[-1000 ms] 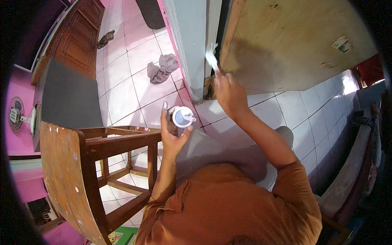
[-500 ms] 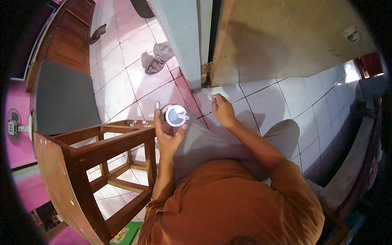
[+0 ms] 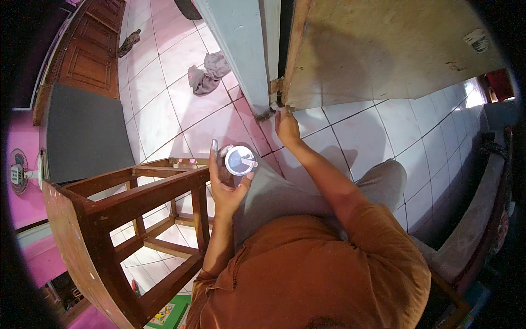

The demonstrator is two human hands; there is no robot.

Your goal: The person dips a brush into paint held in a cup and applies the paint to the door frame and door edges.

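Note:
My left hand (image 3: pixel 223 183) is wrapped round a small round white tub (image 3: pixel 240 160), tilted so that its grey inside shows. A short pale strip lies across the tub's rim near my thumb. Grey-white smears coat my left fingertips. My right hand (image 3: pixel 287 129) reaches down to the foot of the pale blue door post (image 3: pixel 233 49), with its fingers pinched together. Whatever is in that pinch is too small to make out. Beside the fingertips, the bottom of the post looks worn and dark, close to the lower corner of the yellowish door panel (image 3: pixel 378 60).
At my left stands a wooden chair frame (image 3: pixel 139 197), with a dark grey panel (image 3: pixel 87 134) beyond it. Crumpled grey cloths (image 3: pixel 205 77) lie on the white floor tiles (image 3: pixel 159 115). A green box (image 3: pixel 171 312) sits low by the chair. A small fan (image 3: pixel 17 167) is at the far left.
My right hand has moved farther away and slightly left, up to the foot of the door post. My left hand and the tub have shifted only a little.

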